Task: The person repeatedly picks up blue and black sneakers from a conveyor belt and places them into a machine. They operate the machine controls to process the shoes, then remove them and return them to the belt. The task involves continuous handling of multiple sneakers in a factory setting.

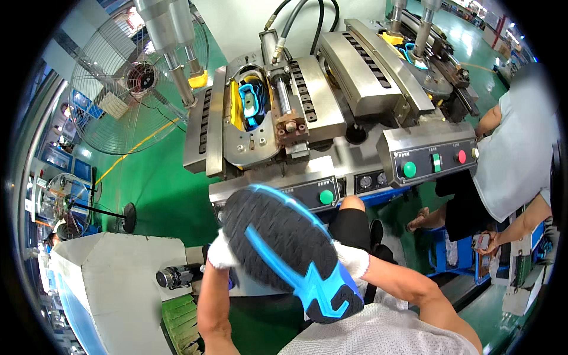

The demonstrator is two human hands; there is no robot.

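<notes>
A sports shoe [278, 242] is held up before me, its black treaded sole with bright blue stripes turned toward the camera. My left hand [222, 252], in a white glove, grips it at the left side by the forefoot. On the other side, near the heel, my right hand [353, 259] grips it, also gloved in white. The fingers of both hands are mostly hidden behind the shoe. Beyond it stands a metal pressing machine [251, 155], with a blue and dark shoe-like piece [252, 102] inside its oval cradle, beside a yellow pad [236, 106].
A control panel with a green button [326, 197] lies just past the shoe. Another panel [429, 158] is to its right. A co-worker [509, 154] stands at the right, a small object in one hand. A large fan [142, 77] and a white casing [118, 290] are at left.
</notes>
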